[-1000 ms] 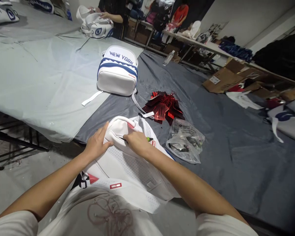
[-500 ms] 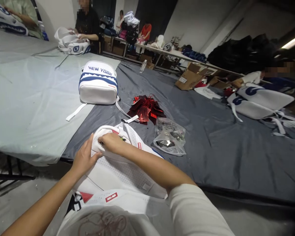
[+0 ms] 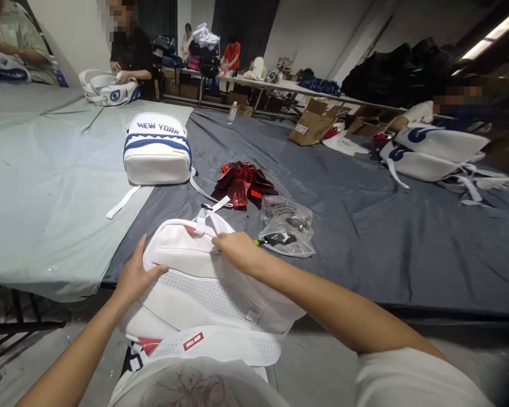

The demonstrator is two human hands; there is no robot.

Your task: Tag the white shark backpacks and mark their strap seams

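A white backpack point(image 3: 186, 257) with dotted mesh panels lies before me at the table edge, its straps toward my body. My left hand point(image 3: 133, 277) rests against its left side, thumb spread from the fingers. At the upper right of the backpack, my right hand point(image 3: 237, 249) is closed, fingertips pinched at its rim; a zip pull there cannot be made out. Just beyond that hand shows a small bright green tip point(image 3: 258, 243), mostly hidden. A red NEW YORK label point(image 3: 193, 341) is on the near strap.
Beyond lie red shiny packets point(image 3: 244, 186), a clear plastic bag point(image 3: 288, 229) of small dark items and a finished-looking NEW YORK backpack point(image 3: 158, 161). White bag pieces point(image 3: 441, 150) are stacked right. Several people work around; a bottle point(image 3: 232, 113) and a carton point(image 3: 314, 124) stand farther back.
My right hand has moved right along the backpack's top, and the green tip with it. The rim where it was now lies flat. My left hand has loosened and spread.
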